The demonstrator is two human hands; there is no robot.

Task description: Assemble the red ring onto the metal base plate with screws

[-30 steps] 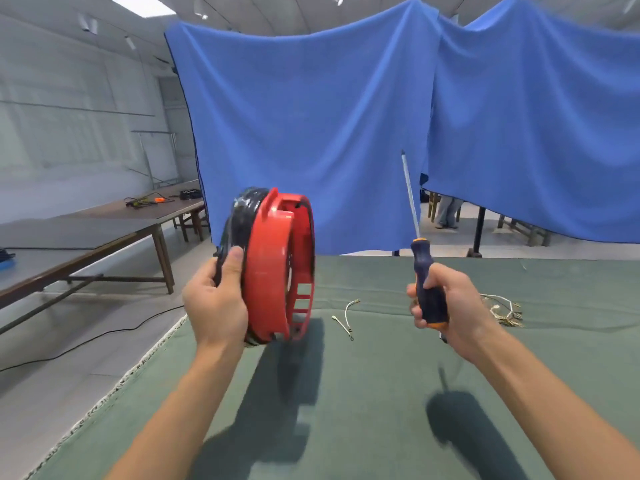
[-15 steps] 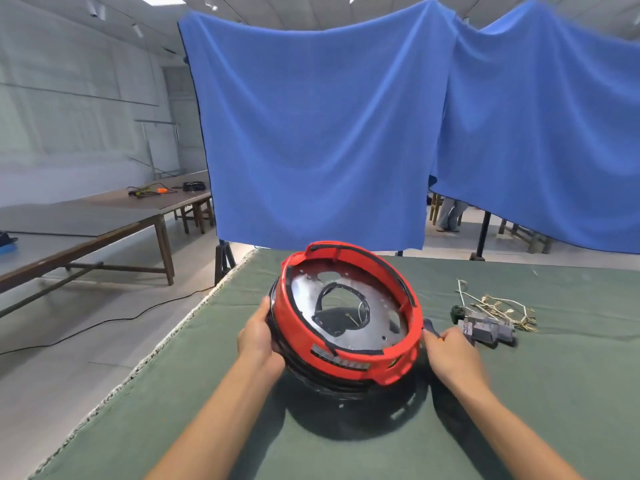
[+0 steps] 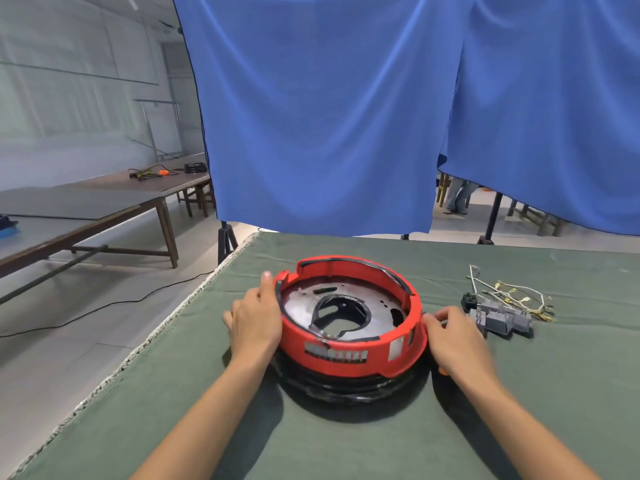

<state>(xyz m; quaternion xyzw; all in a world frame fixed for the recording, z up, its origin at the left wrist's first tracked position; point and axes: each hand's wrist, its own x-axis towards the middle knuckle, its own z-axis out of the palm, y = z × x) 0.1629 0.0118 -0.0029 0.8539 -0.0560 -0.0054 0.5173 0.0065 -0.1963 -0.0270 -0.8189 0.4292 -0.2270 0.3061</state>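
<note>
Blue cloth hung across the upper frame behind the green felt-covered table, and low in the centre sat the red plastic ring, around the perforated metal base plate on a black coiled base. My left hand lay flat against the ring's left wall, thumb straight up, gripping nothing; my right hand curled beside the right wall, an orange tip showing beneath it, though I could not tell what it held. I judged the ring stiff, light and smooth, best steadied by its outer wall, clear of the grey connectors with their wire harness at centre right.
</note>
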